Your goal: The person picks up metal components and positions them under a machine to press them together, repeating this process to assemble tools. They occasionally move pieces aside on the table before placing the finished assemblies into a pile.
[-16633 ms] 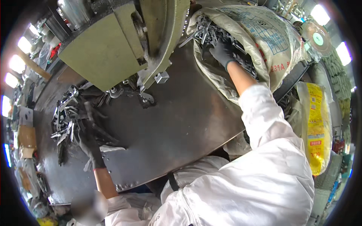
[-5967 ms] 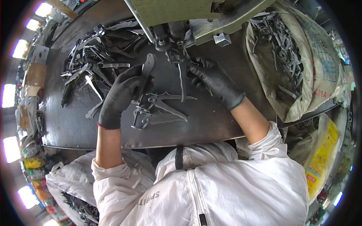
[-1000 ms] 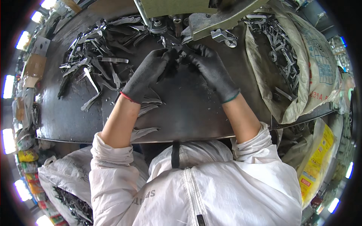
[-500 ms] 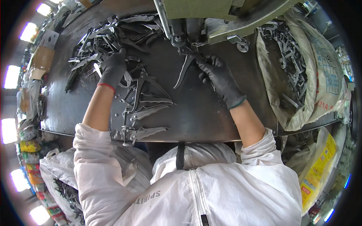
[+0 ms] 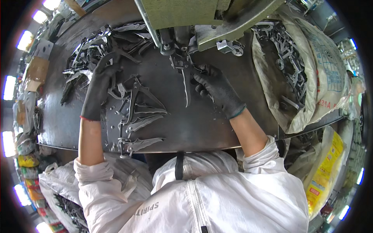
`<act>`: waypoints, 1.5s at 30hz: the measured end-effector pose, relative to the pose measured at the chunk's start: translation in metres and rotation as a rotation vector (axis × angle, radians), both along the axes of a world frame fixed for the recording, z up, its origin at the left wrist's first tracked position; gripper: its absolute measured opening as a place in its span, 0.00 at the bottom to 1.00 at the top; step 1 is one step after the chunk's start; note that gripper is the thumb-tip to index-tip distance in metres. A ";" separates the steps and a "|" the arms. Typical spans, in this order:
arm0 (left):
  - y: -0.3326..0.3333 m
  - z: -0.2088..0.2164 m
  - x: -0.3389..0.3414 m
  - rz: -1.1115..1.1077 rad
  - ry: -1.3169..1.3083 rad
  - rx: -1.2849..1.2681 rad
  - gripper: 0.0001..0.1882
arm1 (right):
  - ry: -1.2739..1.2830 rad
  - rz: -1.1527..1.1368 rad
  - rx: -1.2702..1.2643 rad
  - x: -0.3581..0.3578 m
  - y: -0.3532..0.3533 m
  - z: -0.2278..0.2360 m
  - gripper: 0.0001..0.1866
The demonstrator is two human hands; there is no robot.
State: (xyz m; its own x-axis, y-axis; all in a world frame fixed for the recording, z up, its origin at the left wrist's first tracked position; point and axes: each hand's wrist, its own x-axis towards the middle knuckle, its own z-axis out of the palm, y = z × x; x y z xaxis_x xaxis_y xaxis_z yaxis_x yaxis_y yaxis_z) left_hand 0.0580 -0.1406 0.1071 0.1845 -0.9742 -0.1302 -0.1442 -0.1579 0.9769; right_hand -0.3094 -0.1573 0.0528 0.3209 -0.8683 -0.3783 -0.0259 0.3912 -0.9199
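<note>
My right hand (image 5: 219,87), in a dark grey glove, grips a metal lever assembly (image 5: 185,83) by its right side. The assembly looks like a hand tool with a long curved handle, and its upper end sits just under the press head (image 5: 167,47). My left hand (image 5: 99,87), gloved with a red cuff, is curled at the right edge of a heap of metal lever parts (image 5: 87,52). Its fingers are partly hidden, and what they hold does not show clearly. Beside it, several similar lever assemblies (image 5: 142,123) lie in a column toward the table's front edge.
A green machine body (image 5: 186,13) overhangs the far middle, with a small wheel (image 5: 236,50) at its right. An open woven sack (image 5: 268,97) of small metal parts lies on the right of the dark metal table (image 5: 194,132). Cardboard boxes (image 5: 38,68) stand beyond the left edge.
My left hand has turned more upright, its wrist moving toward me beside the heap. The lever assembly in my right hand has come down slightly from the press head, its handle hanging straighter.
</note>
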 end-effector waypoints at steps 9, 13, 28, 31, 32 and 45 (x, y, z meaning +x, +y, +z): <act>0.032 0.028 -0.111 -0.465 -0.056 0.192 0.22 | -0.133 -0.172 -0.038 0.032 0.019 -0.004 0.14; 0.034 0.018 -0.147 -0.429 0.046 0.127 0.22 | -0.280 0.001 -0.198 0.038 0.013 -0.003 0.15; 0.025 -0.040 -0.126 -0.224 0.123 0.267 0.20 | 0.525 -0.084 -0.686 -0.063 -0.104 0.004 0.16; 0.014 -0.048 -0.128 -0.289 0.195 0.154 0.20 | 0.024 -0.092 -0.400 -0.034 -0.039 0.023 0.17; 0.010 -0.048 -0.131 -0.294 0.194 0.154 0.20 | 0.024 -0.096 -0.400 -0.031 -0.033 0.020 0.17; -0.012 -0.036 -0.145 -0.287 0.353 0.221 0.16 | -0.037 -0.050 -0.144 -0.003 -0.001 0.025 0.11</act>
